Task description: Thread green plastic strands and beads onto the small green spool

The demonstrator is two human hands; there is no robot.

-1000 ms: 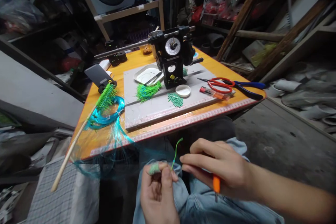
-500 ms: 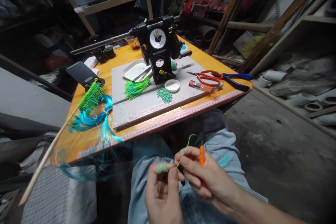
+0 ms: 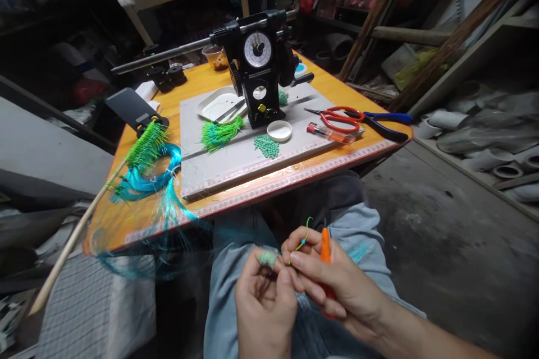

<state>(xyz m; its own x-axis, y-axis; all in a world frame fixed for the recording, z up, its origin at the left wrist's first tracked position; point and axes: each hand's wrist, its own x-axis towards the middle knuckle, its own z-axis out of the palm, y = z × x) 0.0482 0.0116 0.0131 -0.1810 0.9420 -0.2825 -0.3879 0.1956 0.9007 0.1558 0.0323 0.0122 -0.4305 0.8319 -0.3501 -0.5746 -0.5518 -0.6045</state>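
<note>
Over my lap, my left hand (image 3: 267, 297) is closed in a pinch at the lower end of a short bright green line (image 3: 308, 230). Pale green tape (image 3: 266, 259) wraps its index finger. My right hand (image 3: 324, 275) pinches the same line between thumb and index finger, its fingertips meeting the left ones. A small blue knot or bead (image 3: 303, 242) sits on the line, whose free end curls upward. Also gripped in my right hand is an orange-handled tool (image 3: 325, 245) with a thin dark tip pointing up; its exact kind is unclear. The pinched line end is mostly hidden by fingers.
On the yellow table (image 3: 189, 76), a grey board (image 3: 219, 171) bears a black winding machine (image 3: 261, 84), green beads (image 3: 266, 146), a white cap (image 3: 279, 130), a green-blue bundle (image 3: 219, 133) and red-handled scissors (image 3: 341, 119). Blue-handled pliers (image 3: 387, 123) lie right; blue filament coil (image 3: 145, 185) left.
My hands have drawn closer together, the left moving slightly right and the fingertips now touching. The green line's upper end has shifted and bent. The view has moved slightly.
</note>
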